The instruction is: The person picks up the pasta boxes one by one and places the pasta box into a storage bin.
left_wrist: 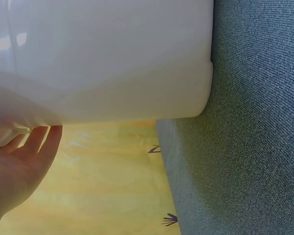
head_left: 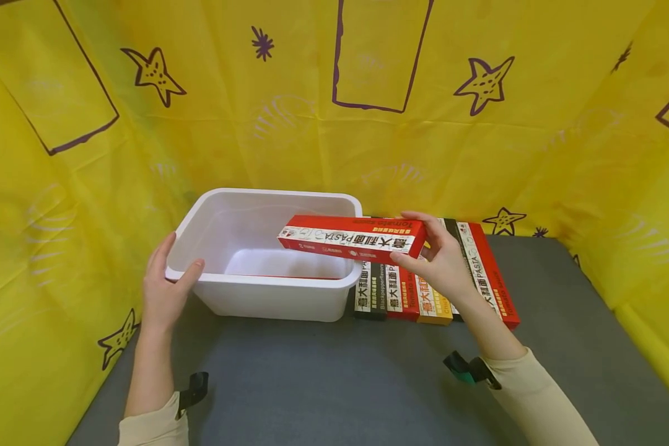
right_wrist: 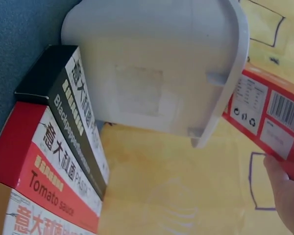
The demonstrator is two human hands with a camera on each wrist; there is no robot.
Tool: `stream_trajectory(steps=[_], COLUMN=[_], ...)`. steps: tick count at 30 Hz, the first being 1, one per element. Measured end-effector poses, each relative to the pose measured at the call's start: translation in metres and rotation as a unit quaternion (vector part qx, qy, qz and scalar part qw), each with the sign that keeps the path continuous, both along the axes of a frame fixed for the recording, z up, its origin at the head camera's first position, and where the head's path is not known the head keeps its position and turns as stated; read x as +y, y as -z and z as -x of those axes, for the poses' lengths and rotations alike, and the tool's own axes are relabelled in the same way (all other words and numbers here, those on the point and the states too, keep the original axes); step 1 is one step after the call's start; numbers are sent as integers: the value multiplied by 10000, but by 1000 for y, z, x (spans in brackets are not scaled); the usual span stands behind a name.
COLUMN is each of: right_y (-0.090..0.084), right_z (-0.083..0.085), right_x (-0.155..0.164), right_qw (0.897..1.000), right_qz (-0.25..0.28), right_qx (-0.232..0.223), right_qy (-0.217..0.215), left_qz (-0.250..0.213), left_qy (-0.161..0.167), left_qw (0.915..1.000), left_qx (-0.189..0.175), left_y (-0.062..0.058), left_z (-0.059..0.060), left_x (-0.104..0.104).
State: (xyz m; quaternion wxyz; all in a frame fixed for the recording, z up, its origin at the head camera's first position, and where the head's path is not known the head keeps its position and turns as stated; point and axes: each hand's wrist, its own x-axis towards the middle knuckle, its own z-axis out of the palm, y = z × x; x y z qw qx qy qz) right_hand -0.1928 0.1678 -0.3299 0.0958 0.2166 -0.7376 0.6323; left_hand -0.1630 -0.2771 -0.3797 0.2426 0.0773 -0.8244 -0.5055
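Observation:
A white plastic bin (head_left: pixel 267 296) stands on the grey mat. My left hand (head_left: pixel 164 279) grips its near left corner, thumb over the rim; the left wrist view shows the bin's wall (left_wrist: pixel 112 58) and my fingers (left_wrist: pixel 39 142) against it. My right hand (head_left: pixel 437 260) pinches the end of a long red pasta box (head_left: pixel 352 237) and holds it level over the bin's right rim. In the right wrist view that red box (right_wrist: pixel 269 117) pokes past the bin's rim (right_wrist: pixel 235 73).
A row of pasta boxes lies right of the bin: black (head_left: pixel 370 297), red (head_left: pixel 401 297), yellow (head_left: pixel 432 303) and another red (head_left: pixel 487 272). Inside the bin a red box edge (head_left: pixel 290 276) shows. Yellow star-printed cloth (head_left: pixel 368 124) walls the mat (head_left: pixel 334 384).

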Motion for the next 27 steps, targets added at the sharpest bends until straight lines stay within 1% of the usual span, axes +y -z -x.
stream_trajectory(steps=[6,10,14,19,22,27], right_y=[-1,-2,-1,1,2,2], right_z=[8,12,18,23,25,28], right_x=[-6,-12,-20,-31,-38,-49], right_qw=[9995,9970,9927,9879,9865,9863], right_qz=[-188,-568,-917,-1242,-1340,-1450], right_qx=[133,255,498,695,764,673], right_qy=[236,451,598,620,558,395], left_qz=[-2,24,55,68,61,44], left_qy=[10,10,11,-8,-25,-39], left_qw=[10000,10000,10000,9999,9999,9999], left_qx=[0,37,73,87,106,132], left_y=[-1,-1,0,0,0,0], left_z=[-1,-1,-1,-1,-1,-1], left_x=[1,1,0,1,2,2])
